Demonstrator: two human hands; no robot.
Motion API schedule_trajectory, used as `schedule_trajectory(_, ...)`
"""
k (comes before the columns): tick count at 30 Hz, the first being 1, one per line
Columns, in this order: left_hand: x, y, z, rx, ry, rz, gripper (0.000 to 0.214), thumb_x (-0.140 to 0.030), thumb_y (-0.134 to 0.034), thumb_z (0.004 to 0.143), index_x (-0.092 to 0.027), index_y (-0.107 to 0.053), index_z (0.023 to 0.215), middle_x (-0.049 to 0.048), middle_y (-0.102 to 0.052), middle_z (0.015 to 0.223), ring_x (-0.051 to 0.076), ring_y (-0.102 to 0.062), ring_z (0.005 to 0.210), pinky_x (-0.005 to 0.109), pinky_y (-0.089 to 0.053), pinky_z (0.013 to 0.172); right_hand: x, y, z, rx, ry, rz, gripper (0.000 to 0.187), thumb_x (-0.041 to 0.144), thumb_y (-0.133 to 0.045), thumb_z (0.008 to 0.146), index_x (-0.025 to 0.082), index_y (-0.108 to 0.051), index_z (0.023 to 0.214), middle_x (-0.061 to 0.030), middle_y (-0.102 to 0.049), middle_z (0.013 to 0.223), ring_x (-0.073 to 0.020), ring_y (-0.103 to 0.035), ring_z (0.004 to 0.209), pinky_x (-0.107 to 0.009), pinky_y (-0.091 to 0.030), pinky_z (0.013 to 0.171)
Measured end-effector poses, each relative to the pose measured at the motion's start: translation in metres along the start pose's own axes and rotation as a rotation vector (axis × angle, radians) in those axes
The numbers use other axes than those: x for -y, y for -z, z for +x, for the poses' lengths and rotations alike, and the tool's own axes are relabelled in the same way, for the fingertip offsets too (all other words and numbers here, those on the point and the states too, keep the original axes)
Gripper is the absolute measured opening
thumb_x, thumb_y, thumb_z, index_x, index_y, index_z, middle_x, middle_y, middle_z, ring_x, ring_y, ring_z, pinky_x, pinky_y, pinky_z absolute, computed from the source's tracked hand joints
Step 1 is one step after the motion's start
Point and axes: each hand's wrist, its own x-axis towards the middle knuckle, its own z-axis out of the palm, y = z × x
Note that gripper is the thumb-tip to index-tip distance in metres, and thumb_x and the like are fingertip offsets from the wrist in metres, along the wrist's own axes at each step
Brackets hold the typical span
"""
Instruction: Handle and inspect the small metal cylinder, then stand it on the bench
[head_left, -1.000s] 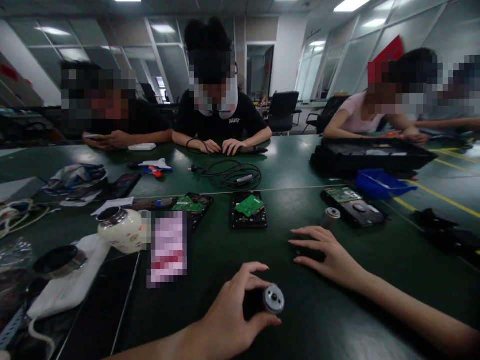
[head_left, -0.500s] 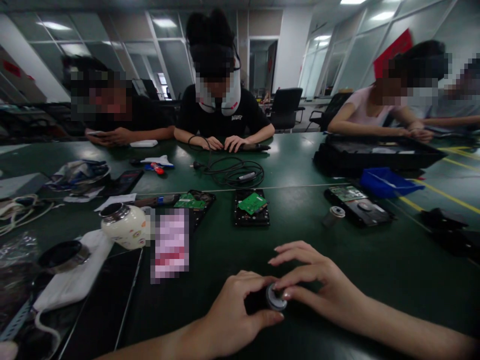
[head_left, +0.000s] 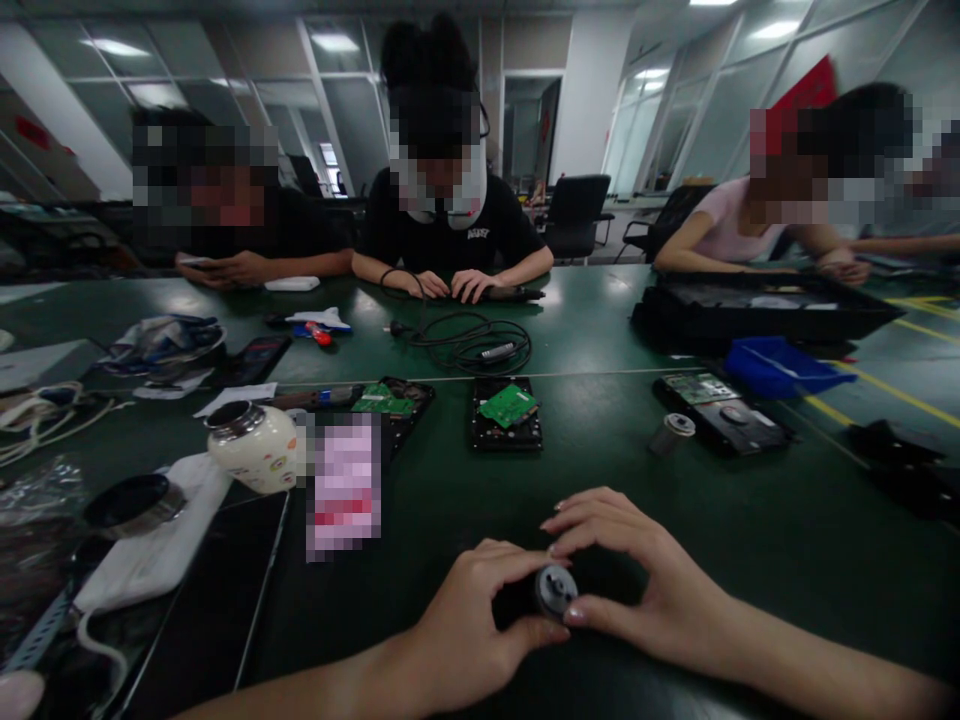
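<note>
A small cylindrical motor [head_left: 556, 592] with a grey round end is between my hands, low in the middle of the head view. Its end face shows a raised centre and dark holes. My left hand [head_left: 480, 615] is closed around its side, thumb below and index finger above. The thumb of my right hand [head_left: 645, 570] touches the lower right edge of the end face, and its index fingertip rests by the upper rim. Another metal cylinder [head_left: 673, 435] of similar size stands on the green table [head_left: 600, 420], beyond my right hand.
Hard drives [head_left: 506, 415] with green circuit boards lie ahead, another drive [head_left: 724, 412] at right. A floral jar [head_left: 255, 450], a dark tablet-like slab [head_left: 206, 590] and a white power bank-like block [head_left: 161, 540] crowd the left. Co-workers sit opposite, near a cable [head_left: 465, 345] and black tray [head_left: 765, 315].
My right fingers have moved off the middle of the motor's end face to its rim, uncovering the raised centre. My left hand keeps its hold.
</note>
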Motion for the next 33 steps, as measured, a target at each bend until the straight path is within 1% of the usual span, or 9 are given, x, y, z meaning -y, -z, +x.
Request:
schedule_trajectory(6, 0.001, 0.000, -0.001, -0.001, 0.026, 0.018, 0.033, -0.030, -0.077, 0.074, -0.022, -0.071, 0.105, 0.0047, -0.072, 0.099, 0.023, -0.063, 0.093, 0.033, -0.046, 0.082, 0.006, 0.001, 0.006, 0.051, 0.008, -0.030, 0.010, 0.036, -0.071, 0.081, 0.029, -0.074, 0.088, -0.0038, -0.066, 0.111, -0.0246, -0.053, 0.112, -0.045, -0.043, 0.095)
schedule_trajectory(10, 0.000, 0.000, -0.001, -0.015, 0.031, 0.011, 0.037, -0.029, -0.078, 0.074, -0.024, -0.069, 0.109, 0.0040, -0.072, 0.102, 0.023, -0.063, 0.095, 0.033, -0.046, 0.085, 0.003, 0.020, 0.010, 0.013, 0.048, -0.076, 0.011, 0.033, -0.065, 0.086, 0.029, -0.073, 0.093, -0.0041, -0.066, 0.113, -0.0252, -0.051, 0.116, -0.046, -0.042, 0.097)
schedule_trajectory(14, -0.002, 0.001, 0.000, -0.002, 0.042, 0.008, 0.044, -0.025, -0.079, 0.072, -0.029, -0.066, 0.114, 0.0005, -0.072, 0.105, 0.022, -0.063, 0.098, 0.033, -0.045, 0.089, -0.033, 0.041, 0.005, -0.101, -0.028, -0.213, 0.014, 0.037, -0.065, 0.085, 0.030, -0.074, 0.094, -0.0060, -0.064, 0.116, -0.0297, -0.049, 0.118, -0.053, -0.038, 0.099)
schedule_trajectory(18, -0.002, 0.001, 0.000, 0.000, 0.044, 0.009, 0.045, -0.024, -0.079, 0.073, -0.030, -0.065, 0.116, -0.0002, -0.071, 0.108, 0.022, -0.062, 0.100, 0.034, -0.044, 0.090, -0.080, 0.045, -0.008, -0.038, -0.134, -0.315, 0.017, 0.041, -0.065, 0.084, 0.029, -0.074, 0.092, -0.0068, -0.061, 0.122, -0.0315, -0.048, 0.120, -0.058, -0.035, 0.100)
schedule_trajectory(20, -0.002, 0.002, 0.000, 0.006, 0.046, 0.011, 0.044, -0.024, -0.078, 0.074, -0.030, -0.065, 0.116, -0.0004, -0.071, 0.108, 0.022, -0.062, 0.100, 0.034, -0.044, 0.090, -0.090, 0.043, -0.012, -0.022, -0.151, -0.321, 0.018, 0.042, -0.065, 0.084, 0.029, -0.075, 0.091, -0.0066, -0.060, 0.124, -0.0320, -0.046, 0.122, -0.058, -0.035, 0.100)
schedule_trajectory(23, -0.001, 0.002, 0.000, 0.012, 0.051, 0.012, 0.044, -0.026, -0.078, 0.074, -0.031, -0.065, 0.116, -0.0004, -0.070, 0.107, 0.022, -0.062, 0.099, 0.034, -0.045, 0.089, -0.079, 0.038, -0.012, -0.077, -0.148, -0.264, 0.017, 0.041, -0.065, 0.084, 0.029, -0.075, 0.091, -0.0066, -0.061, 0.122, -0.0310, -0.045, 0.122, -0.056, -0.036, 0.101)
schedule_trajectory(26, -0.001, 0.001, 0.001, 0.011, 0.054, 0.015, 0.044, -0.025, -0.078, 0.074, -0.029, -0.065, 0.115, 0.0000, -0.071, 0.106, 0.022, -0.062, 0.098, 0.033, -0.045, 0.088, -0.047, 0.031, -0.006, -0.114, -0.136, -0.119, 0.015, 0.037, -0.065, 0.085, 0.029, -0.074, 0.094, -0.0064, -0.062, 0.119, -0.0274, -0.049, 0.119, -0.052, -0.039, 0.100)
schedule_trajectory(30, -0.001, 0.000, 0.000, 0.009, 0.038, 0.044, 0.036, -0.027, -0.078, 0.074, -0.025, -0.068, 0.109, 0.0015, -0.071, 0.100, 0.022, -0.062, 0.093, 0.033, -0.045, 0.084, -0.009, 0.018, 0.001, -0.014, -0.050, -0.010, 0.010, 0.034, -0.068, 0.084, 0.032, -0.074, 0.091, -0.0034, -0.062, 0.120, -0.0260, -0.045, 0.122, -0.049, -0.038, 0.101)
schedule_trajectory(33, 0.001, -0.001, -0.001, 0.004, 0.029, 0.045, 0.033, -0.028, -0.078, 0.074, -0.023, -0.069, 0.105, 0.0027, -0.071, 0.097, 0.022, -0.062, 0.091, 0.032, -0.045, 0.081, -0.001, 0.008, 0.004, 0.037, -0.036, 0.035, 0.010, 0.033, -0.068, 0.084, 0.032, -0.074, 0.092, -0.0024, -0.061, 0.120, -0.0247, -0.045, 0.122, -0.047, -0.038, 0.101)
